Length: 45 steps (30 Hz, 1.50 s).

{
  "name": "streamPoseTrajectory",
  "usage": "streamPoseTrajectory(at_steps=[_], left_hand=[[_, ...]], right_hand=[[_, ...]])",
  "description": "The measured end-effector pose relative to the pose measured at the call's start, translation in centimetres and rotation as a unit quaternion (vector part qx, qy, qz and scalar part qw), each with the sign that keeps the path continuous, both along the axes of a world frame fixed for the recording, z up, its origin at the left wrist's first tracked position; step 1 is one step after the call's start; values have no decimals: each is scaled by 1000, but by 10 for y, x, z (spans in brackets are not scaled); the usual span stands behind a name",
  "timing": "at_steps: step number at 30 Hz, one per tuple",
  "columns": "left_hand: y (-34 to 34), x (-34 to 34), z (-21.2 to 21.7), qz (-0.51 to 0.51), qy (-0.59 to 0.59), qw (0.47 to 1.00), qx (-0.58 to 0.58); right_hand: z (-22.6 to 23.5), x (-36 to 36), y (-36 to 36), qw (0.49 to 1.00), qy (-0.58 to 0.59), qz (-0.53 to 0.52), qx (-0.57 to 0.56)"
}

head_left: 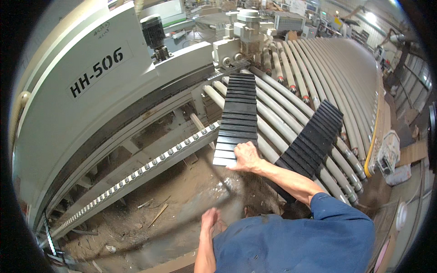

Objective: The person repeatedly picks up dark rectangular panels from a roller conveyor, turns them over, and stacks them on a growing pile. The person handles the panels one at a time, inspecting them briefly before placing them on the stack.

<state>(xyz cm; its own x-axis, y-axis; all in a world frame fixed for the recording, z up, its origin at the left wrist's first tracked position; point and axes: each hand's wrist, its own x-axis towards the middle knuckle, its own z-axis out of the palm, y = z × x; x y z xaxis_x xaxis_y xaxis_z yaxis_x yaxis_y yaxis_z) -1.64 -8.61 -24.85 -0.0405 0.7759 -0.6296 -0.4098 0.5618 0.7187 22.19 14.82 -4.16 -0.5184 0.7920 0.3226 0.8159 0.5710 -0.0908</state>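
My right hand (246, 157) grips the near edge of a long black slatted panel (237, 107) with crosswise lines, its fingers bent over the right corner. The panel lies across grey rollers (273, 120), and its near end sticks out past them, shining in the light. Whether it is one piece or a row of narrow strips, I cannot tell. A second dark ridged panel (314, 136) rests on the rollers to the right, partly behind my right forearm. Low in front of my body hangs my left hand (212, 220), apart from the panels; its fingers are blurred.
A large pale machine (109, 59) with a dark motor (153, 32) fills the left. Its toothed chain rail (150, 166) slants toward the lower left. Wood scraps (158, 214) litter the dirty floor. Beyond the rollers, a wider roller conveyor (337, 68) with a yellow edge (372, 136) stretches away.
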Motion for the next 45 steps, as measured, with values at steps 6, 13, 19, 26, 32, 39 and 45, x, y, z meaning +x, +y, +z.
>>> streamPoseTrajectory(at_steps=[6,13,19,26,32,39,45], left_hand=[[107,88,117,12,-350,936,13],[141,159,173,-94,-485,869,23],[146,190,195,-186,-485,854,18],[181,206,221,-337,-427,839,29],[204,248,259,-403,7,894,196],[217,303,251,-475,109,838,245],[238,330,258,-503,140,805,282]], right_hand=[[68,-34,-107,989,136,44,38],[117,-30,-168,960,275,9,53],[138,24,-198,917,388,-34,84],[87,45,-259,872,462,-143,78],[64,59,-267,641,730,-215,-102],[4,83,-261,454,861,-155,-168],[-19,98,-243,360,867,-113,-326]])
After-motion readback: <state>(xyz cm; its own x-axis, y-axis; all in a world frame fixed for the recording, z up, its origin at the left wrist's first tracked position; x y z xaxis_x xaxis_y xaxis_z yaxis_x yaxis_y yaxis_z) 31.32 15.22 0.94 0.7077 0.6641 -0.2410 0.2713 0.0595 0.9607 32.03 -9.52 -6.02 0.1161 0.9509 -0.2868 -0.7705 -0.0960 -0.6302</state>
